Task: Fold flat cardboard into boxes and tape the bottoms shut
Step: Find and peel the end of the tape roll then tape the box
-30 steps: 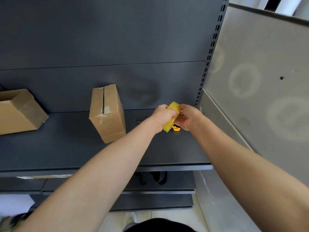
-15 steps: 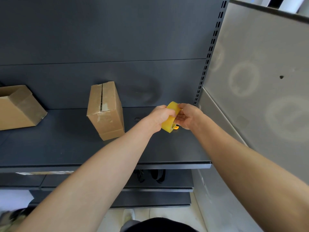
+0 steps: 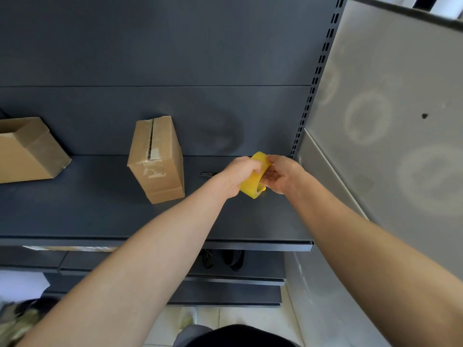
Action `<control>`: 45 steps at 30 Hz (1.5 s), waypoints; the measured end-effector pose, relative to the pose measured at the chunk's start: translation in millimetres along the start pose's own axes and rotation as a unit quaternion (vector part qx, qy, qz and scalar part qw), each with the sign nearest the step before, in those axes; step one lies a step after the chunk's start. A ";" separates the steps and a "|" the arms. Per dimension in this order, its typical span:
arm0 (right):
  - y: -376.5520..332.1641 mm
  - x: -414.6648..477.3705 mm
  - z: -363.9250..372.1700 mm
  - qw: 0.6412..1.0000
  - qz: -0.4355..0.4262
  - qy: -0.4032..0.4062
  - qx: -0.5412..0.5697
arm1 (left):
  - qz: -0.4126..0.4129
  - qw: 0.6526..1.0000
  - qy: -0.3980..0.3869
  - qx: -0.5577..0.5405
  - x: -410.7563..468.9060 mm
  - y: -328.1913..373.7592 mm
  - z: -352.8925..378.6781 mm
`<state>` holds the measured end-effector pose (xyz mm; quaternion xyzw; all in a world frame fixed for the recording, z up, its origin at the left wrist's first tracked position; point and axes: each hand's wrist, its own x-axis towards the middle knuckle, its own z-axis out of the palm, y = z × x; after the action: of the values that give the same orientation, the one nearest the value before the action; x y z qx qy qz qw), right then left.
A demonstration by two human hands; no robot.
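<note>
L hand (image 3: 240, 174): curling round the yellow tape roll (image 3: 251, 190), gripping it from the left side.
R hand (image 3: 281, 177): thumb is pressing on the roll's top edge & fingers (image 3: 269, 177) are lying on its right face, so it's pinching the roll too.
tape roll: hanging in the air btw both hands, low over the right part of the shelf (image 3: 87, 211). Can't tell if it's touching the shelf.
change: not much in the last sec. The roll is turning a little in the hands, so more of its wide yellow band is showing now. Both hands are still on it, in abt the same spot. No strip is coming off yet.
meaning: I think the person is feeling for the loose end of the tape. So taping isn't starting yet.
mid box (image 3: 156, 159): standing on the shelf, left of the hands & well apart from them. Its flaps are folded shut w/ a dark gap down the seam. Some shiny tape is showing low on it, but the seam looks only partly covered.
left box (image 3: 27, 151): lying at the far left of the shelf, partly cut off by the pic edge.
small dark thing (image 3: 208, 174): lying on the shelf btw the mid box & the L hand. Too small to tell what it is.
orange bit (image 3: 263, 189): peeking out under the roll. Can't tell what it is.
next: prob. peeling the tape end free, then carrying the roll over to the mid box.
</note>
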<state>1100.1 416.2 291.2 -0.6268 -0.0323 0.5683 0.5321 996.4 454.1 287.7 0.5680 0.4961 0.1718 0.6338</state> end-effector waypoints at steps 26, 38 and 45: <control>-1.0 3.1 -14.7 0.999 0.009 0.017 -0.051 | 0.196 0.961 0.017 0.193 -5.3 -5.2 -3.9; -1.3 -0.3 -12.9 0.993 0.013 0.030 -0.109 | 0.355 0.882 0.043 0.306 -8.0 -15.5 -3.3; 2.3 -1.2 -10.9 0.991 0.020 0.028 -0.130 | 0.396 0.792 0.040 0.463 -9.5 -19.2 1.6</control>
<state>1106.5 407.6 288.1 -0.7071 -0.0787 0.5519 0.4351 986.8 440.1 274.5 0.9328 0.2731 0.1800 0.1516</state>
